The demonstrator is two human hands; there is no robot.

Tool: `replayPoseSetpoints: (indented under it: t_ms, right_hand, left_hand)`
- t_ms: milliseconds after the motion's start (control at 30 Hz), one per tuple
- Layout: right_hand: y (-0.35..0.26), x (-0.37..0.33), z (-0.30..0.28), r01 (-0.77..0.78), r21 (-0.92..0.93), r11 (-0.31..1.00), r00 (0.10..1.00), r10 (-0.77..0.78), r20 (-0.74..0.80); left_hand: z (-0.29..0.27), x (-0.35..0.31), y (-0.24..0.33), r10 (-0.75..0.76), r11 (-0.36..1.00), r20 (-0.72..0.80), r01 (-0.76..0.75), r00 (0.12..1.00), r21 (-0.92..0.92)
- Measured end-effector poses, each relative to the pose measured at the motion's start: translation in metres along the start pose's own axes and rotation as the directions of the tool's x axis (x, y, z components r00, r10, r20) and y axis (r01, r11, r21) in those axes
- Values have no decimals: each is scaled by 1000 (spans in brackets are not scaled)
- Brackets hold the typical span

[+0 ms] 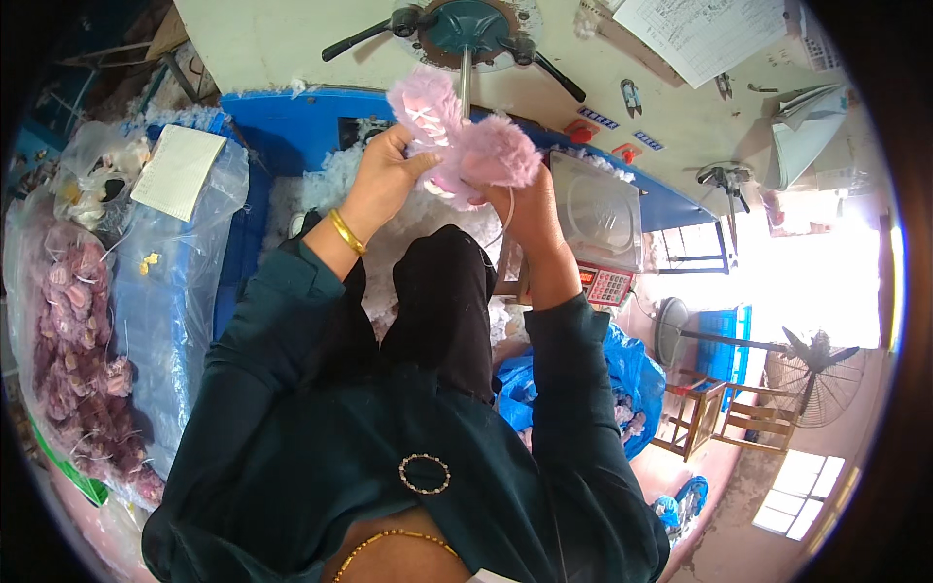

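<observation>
A fluffy pink plush piece (501, 153) with two rounded lobes is held up in front of me, just below a metal tube (466, 83). My left hand (387, 180) grips its left side, thumb pressed onto the fur. From the right, my right hand (528, 209) holds the lower part, its fingers partly hidden by the fur. A thin pale cord loops down beside the right hand. Behind the plush, the tube juts from a round green machine fitting (468, 27) with black handles. Whether the tube touches the plush cannot be seen.
White fluff stuffing (292, 209) lies around my knees. At left, a clear bag (73, 321) holds several pinkish plush pieces, near a notepad (180, 173). At right are a scale (604, 282), a blue bag (637, 374), a wooden stool (692, 416) and a fan (814, 377).
</observation>
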State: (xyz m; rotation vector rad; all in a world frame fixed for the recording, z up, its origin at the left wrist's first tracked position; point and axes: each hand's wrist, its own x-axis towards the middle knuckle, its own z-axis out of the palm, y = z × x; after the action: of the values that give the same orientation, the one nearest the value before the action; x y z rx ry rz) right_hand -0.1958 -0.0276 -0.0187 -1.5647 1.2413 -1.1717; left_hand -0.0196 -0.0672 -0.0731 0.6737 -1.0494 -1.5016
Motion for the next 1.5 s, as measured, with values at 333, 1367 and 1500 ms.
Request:
replayPoseSetpoints:
  t_ms: [333,1367,1500]
  right_hand:
    - [21,86,22,230,-873,431,787,-609,-94]
    - [26,102,34,-252,-465,849,859,-25,-511]
    - [84,71,27,107,-970,216,787,-615,-50]
  left_hand:
    - [-5,33,5,-204,978,58,201,977,56]
    - [42,-24,29,380,342,67,-207,923,917]
    - [23,-37,1,437,232,174,-298,882,926]
